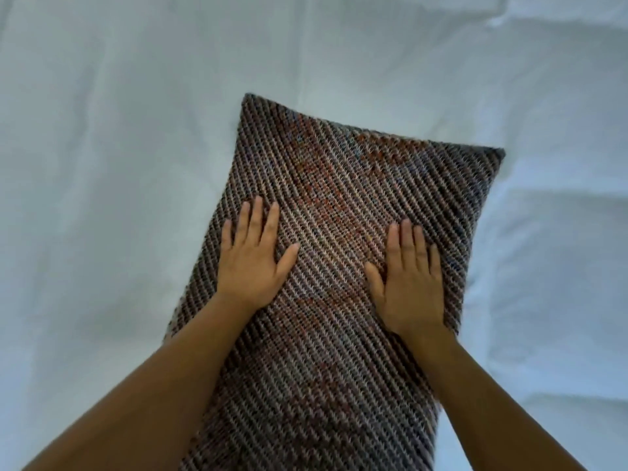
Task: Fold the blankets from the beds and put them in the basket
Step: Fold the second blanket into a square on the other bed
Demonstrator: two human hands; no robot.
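Note:
A knitted blanket (339, 185) in brown, grey and rust diagonal stripes lies folded into a long rectangle on the bed, running from the centre down to the bottom edge of the view. My left hand (253, 263) lies flat on its left side, fingers straight and slightly spread. My right hand (409, 280) presses flat on its right side, fingers straight and close together. Both forearms reach in from the bottom corners. No basket is in view.
A white bed sheet (119, 164) with soft creases fills the view around the blanket. Rumpled white bedding (560, 249) bulges along the right side.

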